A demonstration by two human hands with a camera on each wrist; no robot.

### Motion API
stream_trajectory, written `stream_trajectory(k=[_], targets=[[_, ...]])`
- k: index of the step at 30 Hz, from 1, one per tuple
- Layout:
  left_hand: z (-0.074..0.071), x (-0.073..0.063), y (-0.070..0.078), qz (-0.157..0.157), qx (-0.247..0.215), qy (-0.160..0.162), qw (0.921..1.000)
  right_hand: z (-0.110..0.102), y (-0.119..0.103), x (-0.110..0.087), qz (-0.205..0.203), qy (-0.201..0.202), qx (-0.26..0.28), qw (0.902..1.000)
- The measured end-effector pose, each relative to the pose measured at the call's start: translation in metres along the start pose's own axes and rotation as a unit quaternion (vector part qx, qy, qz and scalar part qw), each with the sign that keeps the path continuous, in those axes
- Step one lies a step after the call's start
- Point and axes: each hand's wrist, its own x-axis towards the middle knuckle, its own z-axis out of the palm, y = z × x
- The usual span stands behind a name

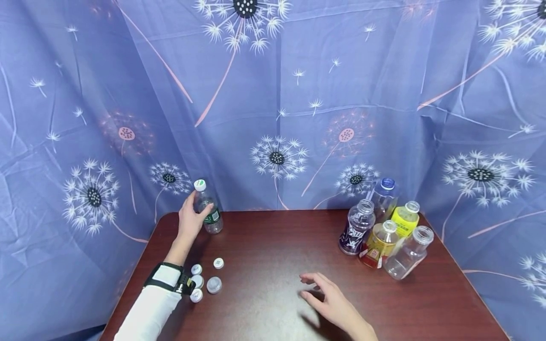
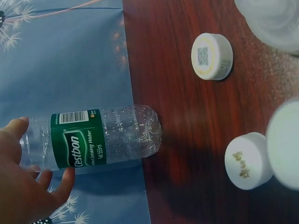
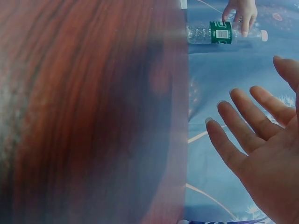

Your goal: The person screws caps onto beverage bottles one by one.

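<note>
At the table's back left corner, my left hand (image 1: 190,220) grips a clear plastic water bottle (image 1: 214,226) with a green label and a white cap (image 1: 199,185). Thumb and fingers lie on either side of its upper part, above the label (image 2: 79,140). The bottle stands upright, its base at the tabletop. My right hand (image 1: 334,303) hovers over the front middle of the table and holds nothing; in the right wrist view its fingers (image 3: 240,123) are spread and relaxed.
Several loose caps lie by my left forearm, among them a white one (image 1: 218,263) and a greyish one (image 1: 214,284). Uncapped bottles cluster at the right: purple-labelled (image 1: 356,232), yellow (image 1: 405,221), red-and-yellow-labelled (image 1: 379,245), blue-necked (image 1: 386,194) and clear (image 1: 407,255). A blue dandelion cloth (image 1: 239,156) hangs behind.
</note>
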Motion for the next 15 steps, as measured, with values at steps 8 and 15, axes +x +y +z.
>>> stream_trajectory(k=[8, 15], targets=[[-0.001, -0.008, -0.004, -0.015, -0.048, -0.032, 0.9983, 0.001, -0.001, -0.002, 0.003, -0.001, 0.004, 1.0000], [0.000, -0.017, 0.000, -0.012, -0.074, 0.030, 0.9967, -0.002, -0.001, -0.001, 0.009, 0.003, 0.004, 0.9999]])
